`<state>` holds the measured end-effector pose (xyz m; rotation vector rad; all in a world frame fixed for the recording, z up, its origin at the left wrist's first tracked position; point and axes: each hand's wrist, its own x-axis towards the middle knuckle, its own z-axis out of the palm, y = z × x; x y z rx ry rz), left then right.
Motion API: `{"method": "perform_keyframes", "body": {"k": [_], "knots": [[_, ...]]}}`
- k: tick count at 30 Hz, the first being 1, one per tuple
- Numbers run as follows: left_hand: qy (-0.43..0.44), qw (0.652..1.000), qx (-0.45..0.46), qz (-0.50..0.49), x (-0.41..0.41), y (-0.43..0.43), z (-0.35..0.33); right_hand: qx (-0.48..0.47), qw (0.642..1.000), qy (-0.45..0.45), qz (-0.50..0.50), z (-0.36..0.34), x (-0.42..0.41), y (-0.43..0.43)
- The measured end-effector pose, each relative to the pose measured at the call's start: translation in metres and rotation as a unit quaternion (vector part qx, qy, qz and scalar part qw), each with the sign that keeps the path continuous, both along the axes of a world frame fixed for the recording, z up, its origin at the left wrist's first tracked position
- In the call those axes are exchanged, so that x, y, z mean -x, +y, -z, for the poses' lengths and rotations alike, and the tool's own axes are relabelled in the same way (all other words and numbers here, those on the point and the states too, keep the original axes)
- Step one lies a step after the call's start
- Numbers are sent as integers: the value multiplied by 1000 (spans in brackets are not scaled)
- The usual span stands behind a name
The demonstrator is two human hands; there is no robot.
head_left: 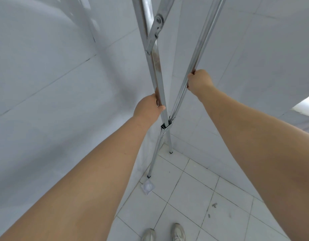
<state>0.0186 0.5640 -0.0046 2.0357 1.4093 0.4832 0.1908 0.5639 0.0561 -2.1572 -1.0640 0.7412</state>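
My folding metal frame [165, 129] stands in the tiled corner, its two bars crossing just below my hands. My left hand [148, 108] has its fingers [157, 96] wrapped round the left bar [154, 66]. My right hand [199, 83] grips the right bar [199, 49] slightly higher.

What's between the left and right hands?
Head view: only the two metal bars they grip. Left hand holds the left bar, right hand the right bar; the gap between shows bare wall.

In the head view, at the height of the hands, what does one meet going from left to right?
left hand → left bar → right bar → right hand
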Motion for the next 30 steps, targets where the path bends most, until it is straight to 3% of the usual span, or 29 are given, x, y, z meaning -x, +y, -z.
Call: {"method": "perform_keyframes", "body": {"k": [2, 14, 21, 30], "knots": [[9, 1000, -6, 4, -1, 0, 1, 0, 1000, -30, -5, 1, 2, -1], [86, 996, 15, -12, -16, -7, -6, 5, 999, -17, -28, -8, 5, -26], [216, 976, 12, 4, -17, -29, -22, 13, 1000, -15, -14, -15, 2, -55], [206, 971, -23, 118, -41, -74, -24, 12, 998, -26, 47, -13, -5, -132]]}}
